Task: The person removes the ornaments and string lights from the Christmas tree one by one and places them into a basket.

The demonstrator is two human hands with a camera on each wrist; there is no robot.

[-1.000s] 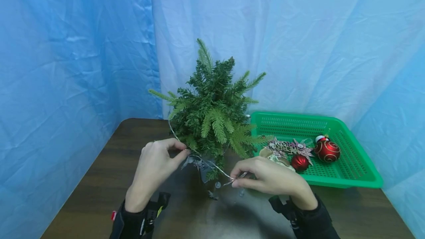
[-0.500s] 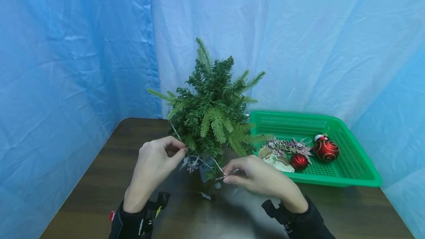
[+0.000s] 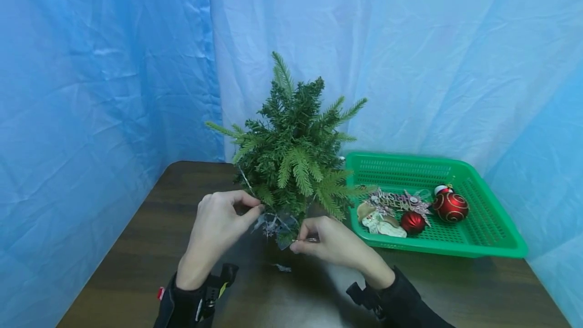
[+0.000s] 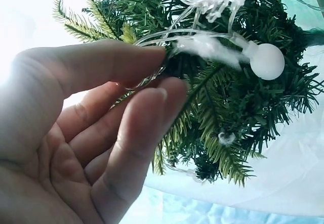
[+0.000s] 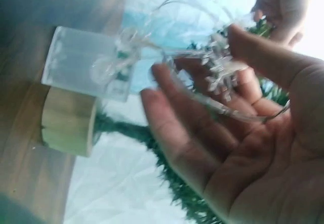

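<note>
A small artificial Christmas tree (image 3: 296, 151) stands upright on the table, its round wooden base (image 5: 68, 123) visible in the right wrist view. My left hand (image 3: 223, 232) pinches the clear wire of a string of lights between thumb and index finger at the tree's lower left. Along that wire hang a white round bulb (image 4: 267, 61) and a clear snowflake (image 5: 220, 64). Low in front of the tree, my right hand (image 3: 332, 247) pinches another stretch of the same string. Close to the wooden base is a translucent box (image 5: 86, 62) with wire loops beside it.
On the right, a green basket (image 3: 496, 211) holds a large red bauble (image 3: 451, 207), a small red bauble (image 3: 413, 222), a Merry Christmas sign (image 3: 398, 200) and a cream figure (image 3: 384, 225). A small silvery piece (image 3: 282, 268) lies before the tree. Blue curtains (image 3: 410, 54) hang behind.
My right hand has moved left towards the tree and my left hand, drawing its part of the light string closer in. The left hand stays nearly in place, still pinching the wire.
</note>
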